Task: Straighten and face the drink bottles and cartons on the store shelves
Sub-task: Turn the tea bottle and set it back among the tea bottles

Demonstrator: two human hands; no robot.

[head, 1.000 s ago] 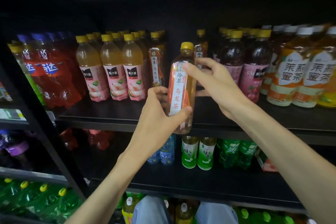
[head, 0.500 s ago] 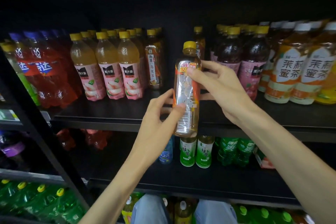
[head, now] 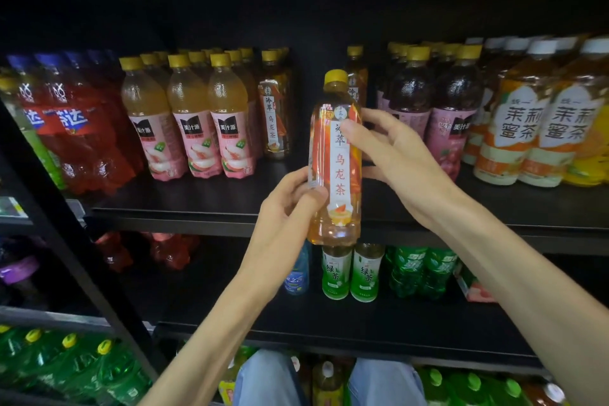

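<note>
An oolong tea bottle (head: 339,181) with a yellow cap and an orange label is held upright in front of the black shelf (head: 204,211), its white label strip facing me. My left hand (head: 290,208) grips its lower left side. My right hand (head: 392,148) holds its upper part, thumb across the label. Behind it, two more bottles of the same tea stand on the shelf, one at the left of a gap (head: 275,109), one further back (head: 356,76).
Left of the gap stand peach juice bottles (head: 191,128) and red soda bottles (head: 75,142). To the right are dark juice bottles (head: 451,115) and jasmine tea bottles (head: 530,128). Green tea bottles (head: 349,270) stand on the shelf below.
The bottle has been turned in my hands: a second ago its front showed, then its back label, and now the front faces me again. It sits slightly lower and nearer.
</note>
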